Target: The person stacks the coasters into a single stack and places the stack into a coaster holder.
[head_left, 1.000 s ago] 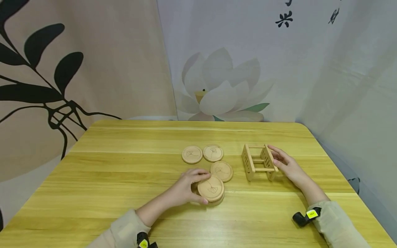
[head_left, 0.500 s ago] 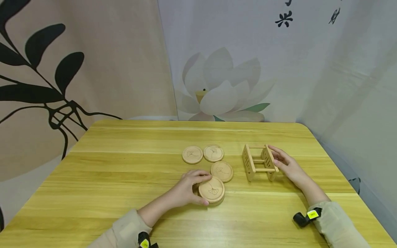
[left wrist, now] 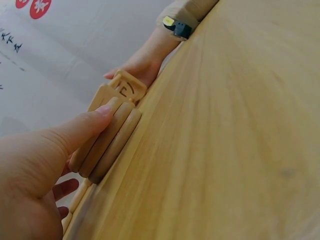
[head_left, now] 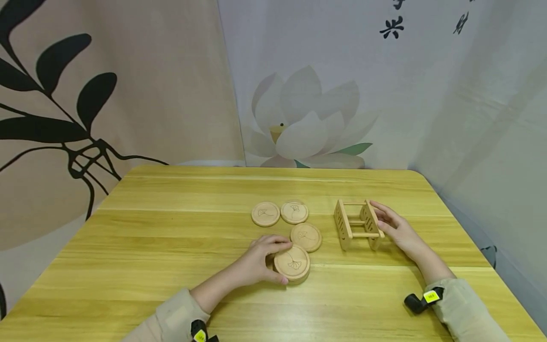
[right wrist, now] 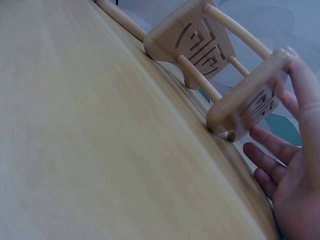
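Note:
My left hand (head_left: 256,259) pinches a round wooden coaster (head_left: 292,262) between thumb and fingers. It tops a short stack, whose lower coasters (left wrist: 119,145) show edge-on in the left wrist view, the thumb tip across the upper rims. A ginkgo leaf is engraved on its face. At the right, my right hand (head_left: 397,230) holds the near side panel of a small wooden coaster rack (head_left: 342,225), fingertips at the panel's edges. The rack stands upright on the table, two cut-out panels joined by rods, with no coaster between them. Fingers behind the stack are partly hidden.
Three more engraved coasters lie flat beyond the stack: one at the left (head_left: 265,214), a second coaster (head_left: 294,212) beside it, and a third coaster (head_left: 306,237) close to the stack. The wooden table (head_left: 179,199) ends at a printed curtain (head_left: 192,85).
The top coaster in my left hand has shifted slightly right and now lines up with the coasters under it. My right hand and the rack hold their place.

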Demonstrator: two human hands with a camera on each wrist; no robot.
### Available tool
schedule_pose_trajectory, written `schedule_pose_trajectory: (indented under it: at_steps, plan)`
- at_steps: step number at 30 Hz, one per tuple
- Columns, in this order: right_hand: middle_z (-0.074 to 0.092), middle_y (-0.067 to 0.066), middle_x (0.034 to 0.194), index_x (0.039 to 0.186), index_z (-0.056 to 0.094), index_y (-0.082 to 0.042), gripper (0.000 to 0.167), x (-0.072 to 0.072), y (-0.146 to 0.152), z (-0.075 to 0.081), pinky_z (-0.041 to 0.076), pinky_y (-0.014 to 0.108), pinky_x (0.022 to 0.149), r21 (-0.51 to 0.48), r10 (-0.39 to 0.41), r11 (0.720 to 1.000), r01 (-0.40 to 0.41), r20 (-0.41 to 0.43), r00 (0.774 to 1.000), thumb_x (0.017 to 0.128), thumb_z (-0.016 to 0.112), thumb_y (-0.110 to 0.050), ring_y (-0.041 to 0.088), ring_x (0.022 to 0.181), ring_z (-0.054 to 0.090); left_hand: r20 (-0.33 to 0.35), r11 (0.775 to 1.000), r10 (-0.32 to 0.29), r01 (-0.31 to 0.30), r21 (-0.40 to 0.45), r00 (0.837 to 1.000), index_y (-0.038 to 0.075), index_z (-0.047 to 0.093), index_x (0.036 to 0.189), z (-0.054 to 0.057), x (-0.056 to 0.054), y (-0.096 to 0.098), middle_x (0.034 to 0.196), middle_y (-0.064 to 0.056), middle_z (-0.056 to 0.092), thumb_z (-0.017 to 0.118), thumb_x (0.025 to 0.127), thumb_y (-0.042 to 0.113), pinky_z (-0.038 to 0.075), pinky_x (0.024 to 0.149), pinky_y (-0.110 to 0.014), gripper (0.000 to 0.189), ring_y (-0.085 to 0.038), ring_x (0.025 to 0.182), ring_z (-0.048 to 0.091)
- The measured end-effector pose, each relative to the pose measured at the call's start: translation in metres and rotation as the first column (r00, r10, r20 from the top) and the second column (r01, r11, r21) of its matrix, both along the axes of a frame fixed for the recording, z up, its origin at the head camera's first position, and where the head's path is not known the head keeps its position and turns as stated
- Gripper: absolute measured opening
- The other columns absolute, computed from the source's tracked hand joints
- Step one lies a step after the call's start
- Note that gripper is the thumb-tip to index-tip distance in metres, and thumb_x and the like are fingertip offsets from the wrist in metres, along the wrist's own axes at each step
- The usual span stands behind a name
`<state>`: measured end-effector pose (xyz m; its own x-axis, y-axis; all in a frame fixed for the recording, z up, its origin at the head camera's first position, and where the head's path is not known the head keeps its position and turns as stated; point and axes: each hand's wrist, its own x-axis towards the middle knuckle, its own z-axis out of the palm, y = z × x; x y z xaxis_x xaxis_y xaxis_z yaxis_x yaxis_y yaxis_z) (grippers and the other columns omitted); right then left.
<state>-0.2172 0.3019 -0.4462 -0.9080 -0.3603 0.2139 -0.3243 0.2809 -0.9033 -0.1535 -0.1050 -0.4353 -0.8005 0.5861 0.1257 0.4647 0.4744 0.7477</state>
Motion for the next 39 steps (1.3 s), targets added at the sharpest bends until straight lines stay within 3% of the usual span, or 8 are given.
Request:
schedule_pose_trajectory:
  at_steps: [11,20,31,39]
  plan:
    - [0.036,0.036,0.137,0.151,0.027,-0.006,0.051,0.0,0.001,-0.001,0.041,0.015,0.088,-0.009,0.007,1.0,-0.007,0.0,1.0,0.102,0.044,-0.008,-0.002,0.111,0.05,0.021,1.0,0.008,-0.008,0.015,1.0,0.013,0.053,0.138,0.0,0.0,0.0,0.142,-0.001,0.044,0.088,0.061,0.043,0.02,0.105,-0.057,0.09,-0.025,0.131,0.032]
    - [0.037,0.036,0.137,0.151,0.027,-0.006,0.051,0.0,0.0,0.0,0.042,0.016,0.087,-0.007,0.006,1.0,-0.006,0.0,1.0,0.102,0.044,-0.009,-0.001,0.11,0.051,0.03,0.993,0.086,-0.088,0.081,0.996,0.014,0.05,0.14,0.002,-0.005,-0.006,0.146,-0.01,0.04,0.084,0.07,0.04,0.02,0.102,-0.067,0.082,-0.035,0.134,0.03]
    - [0.039,0.034,0.136,0.151,0.027,-0.006,0.051,0.001,0.0,0.001,0.042,0.016,0.086,0.004,-0.002,1.0,0.002,-0.005,1.0,0.102,0.044,-0.009,0.0,0.109,0.051,-0.022,0.976,0.174,-0.169,0.14,0.985,0.009,0.05,0.139,-0.001,-0.025,-0.016,0.145,-0.011,0.042,0.084,0.072,0.03,0.023,0.105,-0.061,0.078,-0.034,0.134,0.032]
    - [0.039,0.033,0.137,0.151,0.026,-0.007,0.052,0.0,0.001,0.0,0.042,0.016,0.086,0.011,-0.002,1.0,0.002,0.004,1.0,0.102,0.044,-0.01,0.0,0.11,0.05,0.061,0.943,0.267,-0.274,0.188,0.962,0.009,0.047,0.142,-0.001,-0.043,-0.026,0.148,-0.01,0.037,0.081,0.078,0.023,0.018,0.108,-0.058,0.074,-0.033,0.138,0.026]
